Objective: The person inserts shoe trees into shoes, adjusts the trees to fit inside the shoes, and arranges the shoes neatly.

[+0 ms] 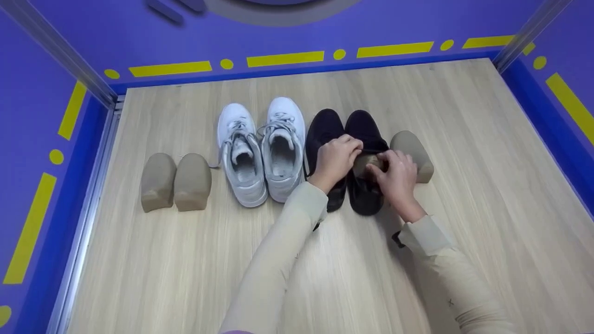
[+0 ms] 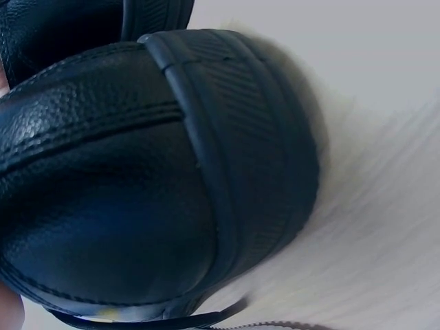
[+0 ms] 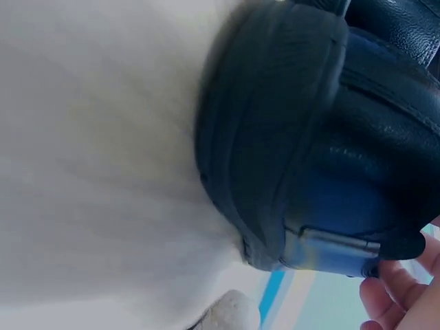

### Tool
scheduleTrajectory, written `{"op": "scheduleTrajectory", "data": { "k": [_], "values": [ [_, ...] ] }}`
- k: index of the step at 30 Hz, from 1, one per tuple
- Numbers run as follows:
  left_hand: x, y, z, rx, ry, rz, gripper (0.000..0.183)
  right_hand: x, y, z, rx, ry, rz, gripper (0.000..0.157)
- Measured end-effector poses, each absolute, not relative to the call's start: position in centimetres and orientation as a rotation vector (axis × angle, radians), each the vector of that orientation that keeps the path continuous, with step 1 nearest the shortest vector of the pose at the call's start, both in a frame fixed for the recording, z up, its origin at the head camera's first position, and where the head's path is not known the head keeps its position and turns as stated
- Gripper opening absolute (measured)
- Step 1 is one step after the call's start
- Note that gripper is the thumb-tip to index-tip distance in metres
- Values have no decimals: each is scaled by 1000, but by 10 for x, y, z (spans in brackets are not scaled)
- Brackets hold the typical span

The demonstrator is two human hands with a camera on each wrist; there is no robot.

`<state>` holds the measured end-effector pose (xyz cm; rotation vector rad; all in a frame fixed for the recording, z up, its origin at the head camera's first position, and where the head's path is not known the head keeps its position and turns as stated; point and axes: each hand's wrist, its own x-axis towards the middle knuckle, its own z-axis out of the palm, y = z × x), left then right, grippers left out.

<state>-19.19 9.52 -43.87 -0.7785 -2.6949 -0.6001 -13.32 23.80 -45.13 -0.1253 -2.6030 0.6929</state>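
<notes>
A pair of black leather shoes stands on the wooden board, a left shoe (image 1: pixel 325 123) and a right shoe (image 1: pixel 364 125). My left hand (image 1: pixel 336 157) reaches over the left shoe and pinches the right shoe's tongue near the top of the opening. A beige shoe insert (image 1: pixel 364 162) sits in that opening, its front part hidden inside. My right hand (image 1: pixel 397 176) holds the insert, thumb within the opening and fingers by the outer collar. The left wrist view shows a black heel (image 2: pixel 172 179); in the right wrist view, curled fingers (image 3: pixel 395 289) lie beside the shoe.
Another beige insert (image 1: pixel 413 153) lies just right of the black shoes. White sneakers (image 1: pixel 241 153) with grey laces stand to their left, and a pair of beige inserts (image 1: pixel 192 181) lies farther left. Blue-purple walls (image 1: pixel 297 37) enclose the board (image 1: pixel 176 269).
</notes>
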Motion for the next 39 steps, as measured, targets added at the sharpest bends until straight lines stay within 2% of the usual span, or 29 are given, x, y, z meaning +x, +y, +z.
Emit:
{"op": "scheduleTrajectory", "data": {
  "k": [15, 39],
  "values": [
    [-190, 95, -440, -776, -2696, -599, 10, -136, 234, -453, -214, -2617, 703, 36],
    [-189, 96, -440, -783, -2691, -572, 9, -142, 236, -459, -202, -2561, 658, 34]
  ]
}}
